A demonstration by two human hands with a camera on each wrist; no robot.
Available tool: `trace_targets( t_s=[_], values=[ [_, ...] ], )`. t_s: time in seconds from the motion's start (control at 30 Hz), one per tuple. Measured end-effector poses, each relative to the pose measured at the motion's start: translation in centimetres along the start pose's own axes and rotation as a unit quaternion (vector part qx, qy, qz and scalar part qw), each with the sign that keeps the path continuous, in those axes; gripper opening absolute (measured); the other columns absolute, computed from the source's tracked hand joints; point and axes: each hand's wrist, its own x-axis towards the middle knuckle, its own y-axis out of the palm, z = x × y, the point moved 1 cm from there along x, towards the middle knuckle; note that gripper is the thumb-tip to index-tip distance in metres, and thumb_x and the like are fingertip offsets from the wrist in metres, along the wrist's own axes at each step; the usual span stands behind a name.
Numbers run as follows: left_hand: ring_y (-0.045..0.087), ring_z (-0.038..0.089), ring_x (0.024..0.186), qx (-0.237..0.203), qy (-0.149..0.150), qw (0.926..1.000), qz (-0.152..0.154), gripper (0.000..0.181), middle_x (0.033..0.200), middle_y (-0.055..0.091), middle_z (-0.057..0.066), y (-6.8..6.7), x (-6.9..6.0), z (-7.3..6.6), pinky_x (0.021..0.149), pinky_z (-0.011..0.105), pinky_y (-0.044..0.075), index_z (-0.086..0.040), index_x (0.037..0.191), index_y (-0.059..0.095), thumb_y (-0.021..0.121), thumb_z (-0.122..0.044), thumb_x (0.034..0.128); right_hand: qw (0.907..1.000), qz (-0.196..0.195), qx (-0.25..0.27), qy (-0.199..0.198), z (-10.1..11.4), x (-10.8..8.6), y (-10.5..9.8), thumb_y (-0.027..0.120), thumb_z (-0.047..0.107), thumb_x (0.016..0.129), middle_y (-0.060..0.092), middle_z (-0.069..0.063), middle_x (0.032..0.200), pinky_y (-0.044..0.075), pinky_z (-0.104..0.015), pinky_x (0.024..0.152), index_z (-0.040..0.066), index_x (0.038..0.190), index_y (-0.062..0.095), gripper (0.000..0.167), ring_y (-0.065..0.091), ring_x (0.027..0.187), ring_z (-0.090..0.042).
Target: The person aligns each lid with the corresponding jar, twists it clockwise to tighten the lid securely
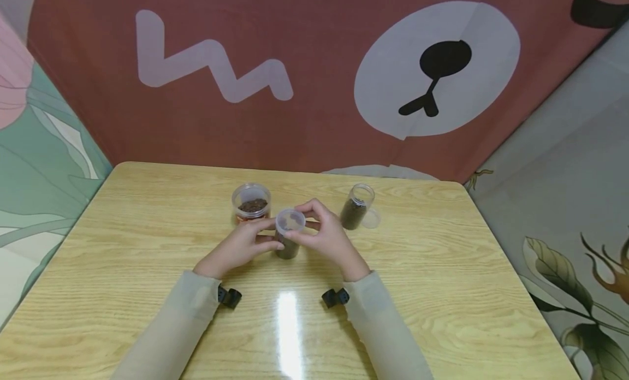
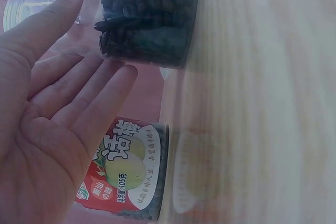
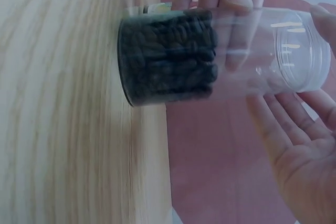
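Note:
A clear plastic jar (image 1: 287, 251), its lower part filled with dark bean-like pieces (image 3: 168, 59), stands upright between the two hands. A translucent lid (image 1: 291, 220) sits at its mouth. My left hand (image 1: 238, 245) holds the jar's side, thumb on the near face and fingers behind. With thumb and fingers, my right hand (image 1: 326, 235) grips the lid at its rim. Close behind the left hand is a wider clear jar (image 1: 251, 197) with brown pieces inside; its red label (image 2: 123, 169) shows in the left wrist view.
A second slim jar (image 1: 354, 212) of dark pieces stands open-topped at the right, with a round translucent lid (image 1: 372, 218) lying beside it. All stand on a wood-grain table (image 1: 432, 292). A red printed cloth (image 1: 314, 134) hangs along the far edge.

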Motion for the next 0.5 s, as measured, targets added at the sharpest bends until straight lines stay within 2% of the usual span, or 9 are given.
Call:
trace_targets(
  t_s=[0.3, 0.5],
  values=[
    [0.060, 0.030, 0.124, -0.016, 0.003, 0.9999, 0.002, 0.051, 0.133, 0.061, 0.009, 0.03, -0.08, -0.11, 0.099, 0.028, 0.054, -0.004, 0.142, 0.057, 0.073, -0.011, 0.0943, 0.9994, -0.030, 0.003, -0.014, 0.00, -0.05, 0.51, 0.090, 0.016, 0.080, 0.064, -0.005, 0.116, 0.054, -0.036, 0.100, 0.010, 0.113, 0.058, 0.046, 0.064, 0.111, -0.021],
    [0.059, 0.030, 0.125, -0.015, -0.002, 0.9999, 0.004, 0.052, 0.134, 0.060, 0.011, 0.00, 0.05, -0.07, 0.100, 0.030, 0.054, -0.004, 0.143, 0.057, 0.073, -0.012, 0.0944, 0.9995, -0.010, 0.030, -0.003, -0.26, 0.04, -0.17, 0.088, 0.013, 0.082, 0.064, -0.008, 0.120, 0.054, -0.036, 0.100, 0.005, 0.125, 0.058, 0.053, 0.064, 0.112, -0.024]
  ],
)
